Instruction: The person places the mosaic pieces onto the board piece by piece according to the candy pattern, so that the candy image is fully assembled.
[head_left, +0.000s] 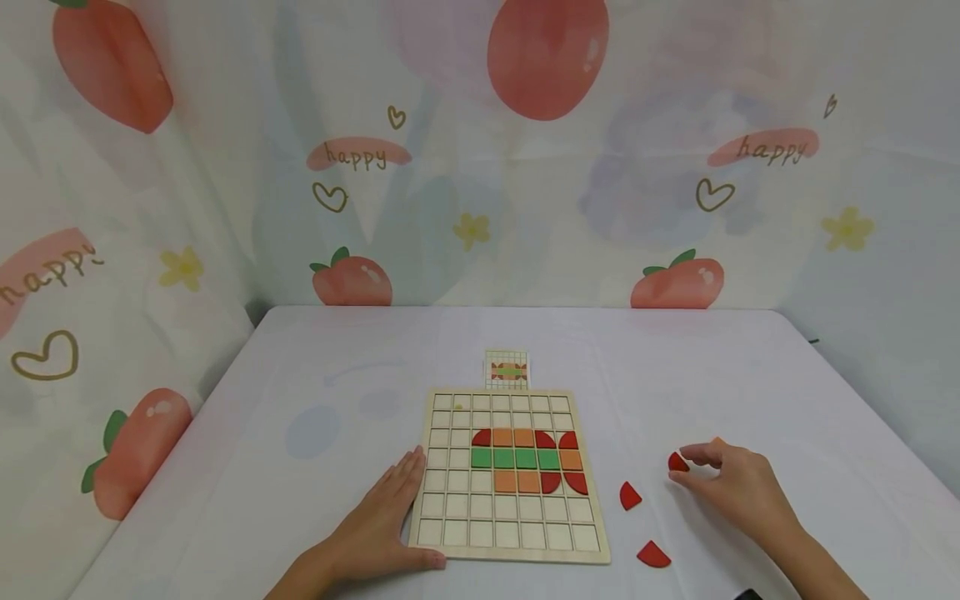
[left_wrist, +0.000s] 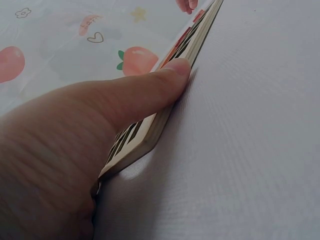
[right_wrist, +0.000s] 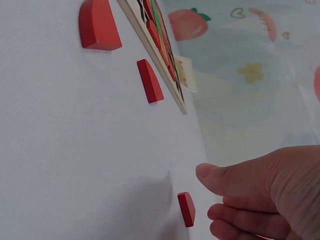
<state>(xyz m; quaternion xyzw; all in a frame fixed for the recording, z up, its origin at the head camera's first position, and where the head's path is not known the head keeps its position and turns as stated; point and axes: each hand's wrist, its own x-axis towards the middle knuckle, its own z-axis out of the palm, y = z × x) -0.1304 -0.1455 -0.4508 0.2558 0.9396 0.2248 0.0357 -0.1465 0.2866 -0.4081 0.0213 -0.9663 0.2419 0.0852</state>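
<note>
My left hand (head_left: 382, 521) rests at the left front corner of a wooden grid board (head_left: 517, 553), fingers along its left side, thumb (left_wrist: 175, 67) against the front edge. Set in the board are red quarter-circle tiles (head_left: 576, 482), orange square tiles (head_left: 570, 459) and a row of green square tiles (head_left: 504, 458). To the right, my right hand (head_left: 738, 483) reaches low toward a red quarter-circle tile (right_wrist: 186, 210) on the table. Thumb and fingers are spread, and in the right wrist view a gap shows between them and that tile.
Two more red quarter-circle tiles (head_left: 630, 496) (head_left: 654, 555) lie between the board and my right hand. A bit of orange (head_left: 717, 440) peeks out behind that hand. Beyond the board's far edge lies a small pattern card (head_left: 507, 358). A printed curtain (head_left: 480, 192) hangs behind the table.
</note>
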